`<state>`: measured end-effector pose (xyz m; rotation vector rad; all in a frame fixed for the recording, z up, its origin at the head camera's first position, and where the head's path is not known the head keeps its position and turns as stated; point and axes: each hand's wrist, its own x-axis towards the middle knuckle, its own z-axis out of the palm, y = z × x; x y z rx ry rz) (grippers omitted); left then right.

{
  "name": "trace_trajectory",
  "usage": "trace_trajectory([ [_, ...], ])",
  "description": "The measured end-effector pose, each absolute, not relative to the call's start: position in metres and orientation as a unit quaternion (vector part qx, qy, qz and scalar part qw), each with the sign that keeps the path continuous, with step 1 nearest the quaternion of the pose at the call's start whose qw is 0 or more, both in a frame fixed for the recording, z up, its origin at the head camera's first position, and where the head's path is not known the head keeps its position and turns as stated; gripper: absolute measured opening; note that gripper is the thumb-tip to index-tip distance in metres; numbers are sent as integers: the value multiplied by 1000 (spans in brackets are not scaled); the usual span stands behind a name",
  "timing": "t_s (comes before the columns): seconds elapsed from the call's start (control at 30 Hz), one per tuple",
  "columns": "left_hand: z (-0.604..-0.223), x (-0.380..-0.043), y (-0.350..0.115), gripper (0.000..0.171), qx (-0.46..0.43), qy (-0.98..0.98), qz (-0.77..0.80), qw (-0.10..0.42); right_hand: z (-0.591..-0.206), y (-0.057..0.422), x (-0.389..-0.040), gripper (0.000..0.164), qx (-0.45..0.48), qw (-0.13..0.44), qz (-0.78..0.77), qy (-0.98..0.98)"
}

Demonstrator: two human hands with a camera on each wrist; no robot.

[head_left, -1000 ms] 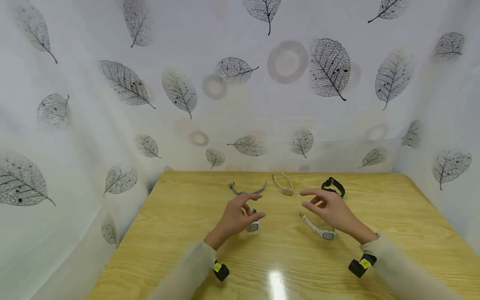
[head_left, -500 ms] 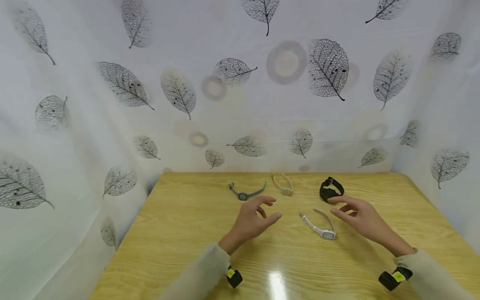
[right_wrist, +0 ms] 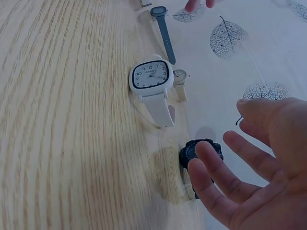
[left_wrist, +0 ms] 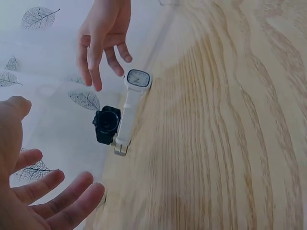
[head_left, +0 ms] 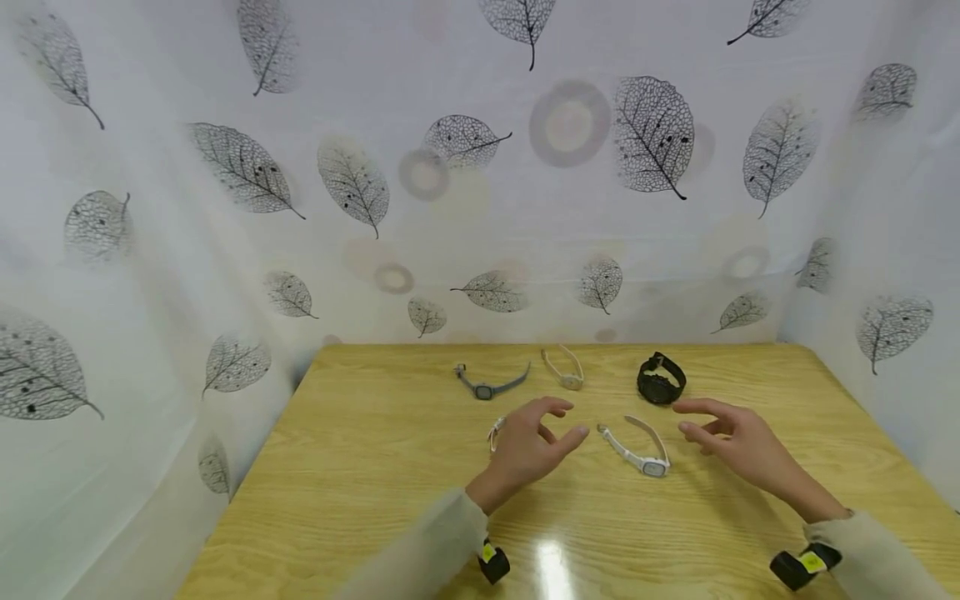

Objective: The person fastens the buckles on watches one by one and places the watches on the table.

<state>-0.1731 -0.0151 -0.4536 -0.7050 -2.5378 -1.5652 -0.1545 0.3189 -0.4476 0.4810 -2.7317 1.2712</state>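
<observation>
Above the table my left hand point(head_left: 528, 446) hovers with loosely bent fingers, thumb apart from them, and holds nothing. Behind it a white watch strap point(head_left: 495, 433) peeks out; the rest of that watch is hidden. A white watch with a squarish dial point(head_left: 654, 468) lies between the hands, its strap undone. My right hand point(head_left: 738, 442), also holding nothing, is above the table to the right of that watch. Just beyond its fingertips sits a black watch point(head_left: 658, 388), strap looped up. In the right wrist view the fingers point(right_wrist: 206, 158) overlap this black watch.
Farther back lie a blue-grey watch point(head_left: 483, 391) with its strap spread and a pale pink watch point(head_left: 572, 382). A leaf-patterned white curtain point(head_left: 480, 208) hangs behind the wooden table point(head_left: 360, 467) and along both sides.
Both hands have moved to the right, the left from over the nearer left watch, the right from over the squarish white watch and the black one. The watches have stayed in place.
</observation>
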Motion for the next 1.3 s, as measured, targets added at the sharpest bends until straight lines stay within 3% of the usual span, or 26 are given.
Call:
trace_trajectory([
  [0.23,-457,-171,6,43,-185,-824,-535,14,-445,316,-158,43,155,-17,456,-876],
  [0.47,-460,-165,37,52,-118,-803,-581,-61,-449,309,-166,53,116,-99,484,-862],
  [0.6,-462,-163,50,53,-98,-810,-575,-62,-454,304,-169,55,108,-123,485,-859],
  [1.07,-467,-158,85,33,-7,-819,-571,-61,-461,292,-172,44,110,-123,485,-859],
  [1.3,-473,-161,91,26,-4,-828,-560,-23,-462,289,-171,39,120,-122,475,-863],
])
